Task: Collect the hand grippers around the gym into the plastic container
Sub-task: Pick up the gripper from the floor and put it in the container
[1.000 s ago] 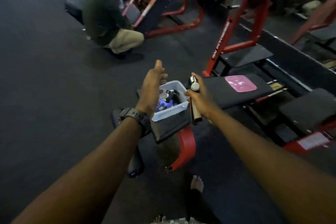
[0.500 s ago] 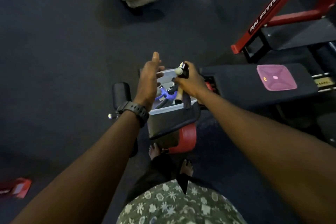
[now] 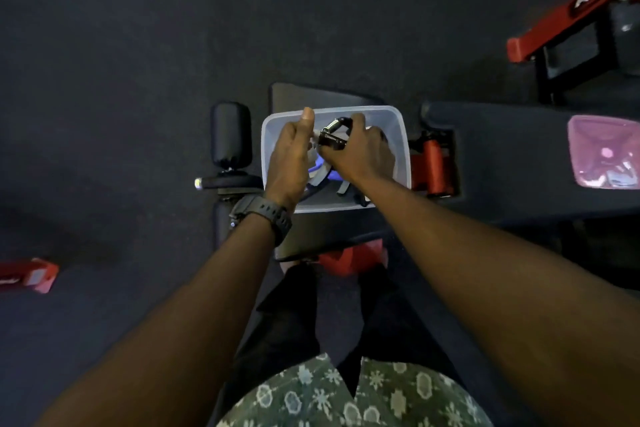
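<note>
Gripper going into the bin

The right hand (image 3: 356,152) is closed round a hand gripper (image 3: 333,135), spring end up, over the far-left part of the bin (image 3: 398,135) on the bench pad (image 3: 311,236), probably to lower it among the grippers already inside, one of them blue (image 3: 323,172). The left hand (image 3: 291,156), fingers loose and holding nothing, hangs over the bin's left side, likely to steady it. Half a second ago both hands were above the bin's near rim; now they are farther in.
</note>
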`<state>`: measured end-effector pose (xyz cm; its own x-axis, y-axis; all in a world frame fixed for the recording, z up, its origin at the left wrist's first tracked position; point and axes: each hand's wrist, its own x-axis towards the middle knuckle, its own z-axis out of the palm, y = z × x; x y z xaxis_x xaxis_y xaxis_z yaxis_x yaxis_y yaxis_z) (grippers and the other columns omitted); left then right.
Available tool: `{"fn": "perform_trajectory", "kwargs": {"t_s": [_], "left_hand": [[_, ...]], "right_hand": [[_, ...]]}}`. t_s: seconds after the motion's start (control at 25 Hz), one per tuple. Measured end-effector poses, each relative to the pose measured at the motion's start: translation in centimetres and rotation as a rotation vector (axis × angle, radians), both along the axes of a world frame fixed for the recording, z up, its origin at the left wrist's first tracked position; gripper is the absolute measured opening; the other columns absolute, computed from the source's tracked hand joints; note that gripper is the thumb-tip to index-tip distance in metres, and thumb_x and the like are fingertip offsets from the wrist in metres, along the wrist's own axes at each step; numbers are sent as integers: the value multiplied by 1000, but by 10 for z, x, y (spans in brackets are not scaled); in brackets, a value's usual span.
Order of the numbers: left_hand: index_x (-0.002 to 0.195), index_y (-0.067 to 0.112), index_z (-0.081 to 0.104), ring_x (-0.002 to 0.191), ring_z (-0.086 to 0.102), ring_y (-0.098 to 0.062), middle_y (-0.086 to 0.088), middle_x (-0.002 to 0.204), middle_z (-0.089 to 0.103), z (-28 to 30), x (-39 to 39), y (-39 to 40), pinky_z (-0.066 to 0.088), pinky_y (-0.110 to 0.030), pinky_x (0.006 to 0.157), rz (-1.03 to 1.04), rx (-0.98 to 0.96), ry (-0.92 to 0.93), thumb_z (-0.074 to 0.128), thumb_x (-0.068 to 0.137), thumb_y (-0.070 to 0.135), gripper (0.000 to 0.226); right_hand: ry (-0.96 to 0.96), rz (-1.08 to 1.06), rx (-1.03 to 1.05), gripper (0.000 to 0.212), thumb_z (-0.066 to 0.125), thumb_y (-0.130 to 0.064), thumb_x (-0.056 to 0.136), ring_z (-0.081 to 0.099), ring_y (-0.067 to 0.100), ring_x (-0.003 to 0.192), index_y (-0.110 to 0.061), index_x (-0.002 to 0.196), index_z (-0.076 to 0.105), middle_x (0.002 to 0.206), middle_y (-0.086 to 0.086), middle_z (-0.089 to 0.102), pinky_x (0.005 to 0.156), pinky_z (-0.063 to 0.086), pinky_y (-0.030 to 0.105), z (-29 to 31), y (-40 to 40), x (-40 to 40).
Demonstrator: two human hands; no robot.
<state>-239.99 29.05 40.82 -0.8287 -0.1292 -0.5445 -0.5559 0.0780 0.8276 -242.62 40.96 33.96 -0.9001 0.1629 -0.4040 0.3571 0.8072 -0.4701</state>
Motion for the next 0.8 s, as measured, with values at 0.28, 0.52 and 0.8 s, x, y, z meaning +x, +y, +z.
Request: {"fn": "perform_trajectory", "kwargs": {"t_s": [0.28, 0.52, 0.8], "left_hand": [[108, 25, 63, 114, 60, -17, 0, 119, 66, -22, -12, 35, 46, -46, 106, 131, -92, -72, 33, 66, 87, 81], [107, 25, 63, 116, 60, -18, -2, 122, 66, -13, -16, 52, 43, -46, 109, 125, -109, -44, 32, 67, 86, 80], [112, 27, 63, 114, 61, -19, -1, 121, 68, -2, -9, 49, 44, -46, 106, 87, -44, -33, 33, 69, 86, 79]], "right_hand": [[-50, 202, 30, 84, 64, -69, 77, 54, 37, 121, -19, 140, 37, 136, 18, 49, 86, 48, 43, -17, 20, -14], [-18, 279, 1, 62, 67, -46, 85, 57, 38, 116, -14, 134, 45, 131, 16, 51, 88, 50, 44, 3, 48, -21], [-206, -288, -564, 59, 63, -60, 83, 64, 21, 101, -13, 120, 62, 110, 4, 68, 94, 54, 42, 25, 50, -11]]}}
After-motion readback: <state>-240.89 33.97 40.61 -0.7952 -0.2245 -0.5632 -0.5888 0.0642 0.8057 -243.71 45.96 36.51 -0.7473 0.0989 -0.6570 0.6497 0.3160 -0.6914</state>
